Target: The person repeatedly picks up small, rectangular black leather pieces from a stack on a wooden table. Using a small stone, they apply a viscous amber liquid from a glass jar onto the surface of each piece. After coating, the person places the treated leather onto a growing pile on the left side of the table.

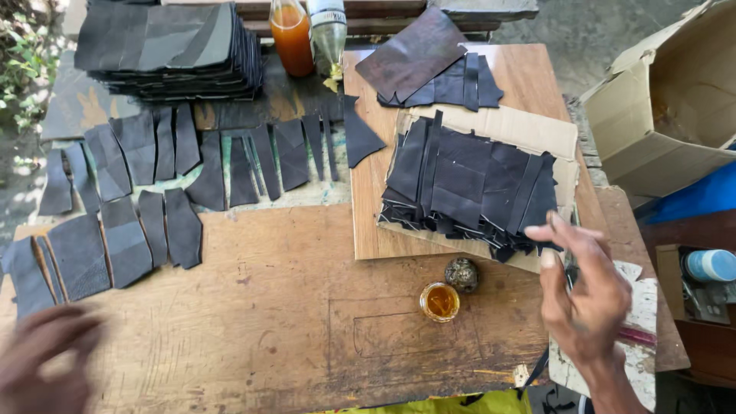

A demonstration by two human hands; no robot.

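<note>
The left hand was seen blurred at the near left corner of the worn wooden table, so whether it was open or closed could not be told. The right hand was held open and empty, fingers spread loosely, just above the near edge of a heap of black leather pieces. That heap lay on a sheet of brown cardboard over a pale wooden board, its strips running mostly away from the viewer.

Just left of the hand, a small open glass jar of amber liquid stood beside its round dark lid.

Further out, rows of cut dark leather panels were laid flat, their long axes pointing away. Beyond these, a tall stack of black leather sheets was set near an orange-filled bottle and a clear bottle. An open cardboard box stood at the right on grey ground.
</note>
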